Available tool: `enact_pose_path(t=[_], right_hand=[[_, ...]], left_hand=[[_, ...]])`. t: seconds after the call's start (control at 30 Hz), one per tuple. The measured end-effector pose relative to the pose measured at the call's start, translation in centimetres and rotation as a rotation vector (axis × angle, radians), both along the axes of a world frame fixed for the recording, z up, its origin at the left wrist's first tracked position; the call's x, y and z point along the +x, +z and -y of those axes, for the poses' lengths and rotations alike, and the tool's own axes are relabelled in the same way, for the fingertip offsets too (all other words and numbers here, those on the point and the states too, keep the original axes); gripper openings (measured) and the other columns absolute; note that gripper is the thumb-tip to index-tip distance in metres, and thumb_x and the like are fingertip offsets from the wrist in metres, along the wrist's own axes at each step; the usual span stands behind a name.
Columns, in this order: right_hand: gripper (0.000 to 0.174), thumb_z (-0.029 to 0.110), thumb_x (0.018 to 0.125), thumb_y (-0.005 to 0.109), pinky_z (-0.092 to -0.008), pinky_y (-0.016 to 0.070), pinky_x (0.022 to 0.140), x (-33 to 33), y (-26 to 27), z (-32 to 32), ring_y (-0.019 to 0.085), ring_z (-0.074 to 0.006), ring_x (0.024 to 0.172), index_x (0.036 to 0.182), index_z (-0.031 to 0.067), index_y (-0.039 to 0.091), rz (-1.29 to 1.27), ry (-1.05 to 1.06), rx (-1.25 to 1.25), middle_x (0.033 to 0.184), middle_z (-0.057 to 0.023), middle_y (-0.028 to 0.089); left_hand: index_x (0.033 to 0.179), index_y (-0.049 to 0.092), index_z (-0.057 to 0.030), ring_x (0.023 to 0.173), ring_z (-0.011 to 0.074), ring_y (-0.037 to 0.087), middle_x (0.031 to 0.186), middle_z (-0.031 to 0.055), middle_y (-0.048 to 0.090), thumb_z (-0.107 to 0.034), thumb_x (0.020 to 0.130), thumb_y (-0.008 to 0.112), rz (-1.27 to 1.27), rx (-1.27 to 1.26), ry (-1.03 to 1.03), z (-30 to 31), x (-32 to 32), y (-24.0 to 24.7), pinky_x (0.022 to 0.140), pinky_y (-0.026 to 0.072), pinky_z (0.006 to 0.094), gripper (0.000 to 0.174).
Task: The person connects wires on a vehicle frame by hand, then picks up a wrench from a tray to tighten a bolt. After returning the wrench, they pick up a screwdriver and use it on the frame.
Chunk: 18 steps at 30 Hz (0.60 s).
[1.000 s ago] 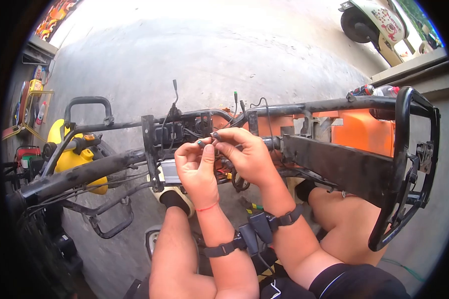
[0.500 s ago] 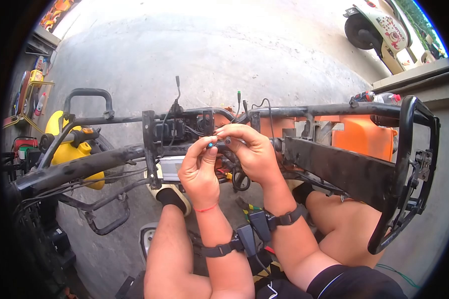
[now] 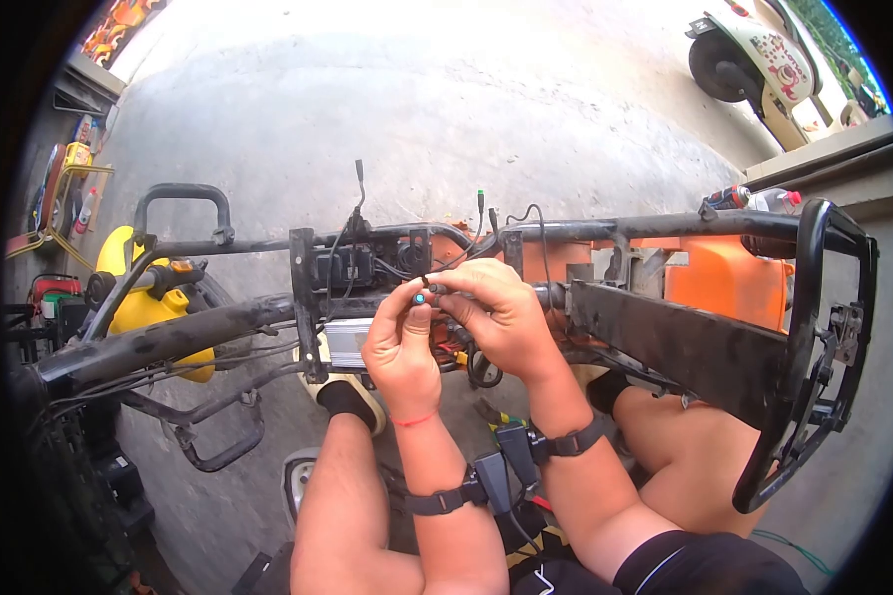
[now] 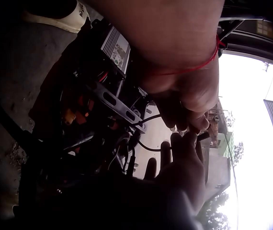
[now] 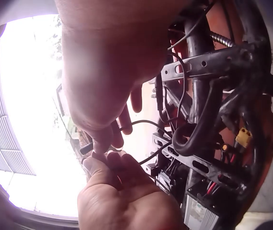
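Observation:
Over the middle of a black metal vehicle frame (image 3: pixel 685 342), both hands are held close together at fingertip level. Between thumb and fingers, my left hand (image 3: pixel 404 357) pinches a small cable connector with a blue end face (image 3: pixel 420 298), turned up toward the head camera. My right hand (image 3: pixel 506 322) pinches a black cable connector (image 3: pixel 437 289) right beside it. Thin black cables (image 5: pixel 143 123) run from the fingers down to the frame in the right wrist view. Fingers hide most of both connector bodies.
A silver finned box (image 3: pixel 343 342) sits in the frame below the hands. Loose cable ends, one with a green tip (image 3: pixel 481 196), stick up behind. An orange plastic part (image 3: pixel 729 278) is at right, a yellow one (image 3: pixel 129 307) at left. A scooter (image 3: pixel 754 64) stands far right.
The blue-ended connector has turned to face up and shifted slightly right. The right hand's black connector has tipped and now lies close beside it. Both hands keep their pinch.

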State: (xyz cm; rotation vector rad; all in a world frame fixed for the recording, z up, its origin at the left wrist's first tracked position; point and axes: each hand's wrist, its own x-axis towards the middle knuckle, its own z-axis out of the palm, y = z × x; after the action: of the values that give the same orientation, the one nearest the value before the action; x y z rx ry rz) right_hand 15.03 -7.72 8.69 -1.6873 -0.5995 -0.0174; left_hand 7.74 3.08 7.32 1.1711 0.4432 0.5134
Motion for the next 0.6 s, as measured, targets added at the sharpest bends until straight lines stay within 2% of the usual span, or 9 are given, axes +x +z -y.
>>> enact_pose_path(t=[0.1, 0.47, 0.53, 0.6], right_hand=[[0.022, 0.002, 0.081, 0.074, -0.0369, 0.0487, 0.082, 0.06, 0.04, 0.00, 0.065, -0.0257, 0.084, 0.102, 0.0034, 0.073, 0.020, -0.003, -0.006, 0.088, -0.0087, 0.071], [0.018, 0.001, 0.082, 0.072, -0.0363, 0.0505, 0.084, -0.19, -0.06, 0.10, 0.067, -0.0257, 0.088, 0.100, 0.0025, 0.072, -0.081, -0.001, 0.037, 0.091, -0.0097, 0.072], [0.020, 0.000, 0.085, 0.072, -0.0340, 0.0509, 0.088, -0.15, -0.14, 0.48, 0.067, -0.0227, 0.098, 0.105, 0.0019, 0.073, -0.124, 0.041, -0.007, 0.103, -0.0106, 0.073], [0.019, 0.001, 0.089, 0.070, -0.0329, 0.0508, 0.088, -0.28, -0.28, 0.64, 0.066, -0.0206, 0.099, 0.107, 0.0015, 0.071, -0.180, 0.018, 0.007, 0.104, -0.0096, 0.072]], left_hand=[[0.118, 0.063, -0.0017, 0.091, 0.0105, 0.064, 0.103, 0.0045, 0.069, -0.008, 0.096, 0.067, 0.080, -0.065, -0.004, -0.01, 0.03, -0.02, 0.078, 0.0530, 0.0240, 0.023], [0.114, 0.062, -0.0033, 0.092, 0.0120, 0.064, 0.102, 0.0053, 0.069, -0.008, 0.097, 0.066, 0.078, -0.049, -0.016, -0.04, 0.06, -0.13, 0.079, 0.0542, 0.0255, 0.018], [0.113, 0.062, -0.0033, 0.093, 0.0120, 0.064, 0.102, 0.0053, 0.069, -0.008, 0.097, 0.066, 0.087, -0.053, -0.013, -0.07, 0.07, -0.06, 0.078, 0.0540, 0.0253, 0.017], [0.117, 0.060, -0.0034, 0.092, 0.0119, 0.064, 0.104, 0.0063, 0.068, -0.007, 0.098, 0.064, 0.081, -0.025, -0.012, -0.10, 0.00, 0.00, 0.074, 0.0530, 0.0241, 0.019]])
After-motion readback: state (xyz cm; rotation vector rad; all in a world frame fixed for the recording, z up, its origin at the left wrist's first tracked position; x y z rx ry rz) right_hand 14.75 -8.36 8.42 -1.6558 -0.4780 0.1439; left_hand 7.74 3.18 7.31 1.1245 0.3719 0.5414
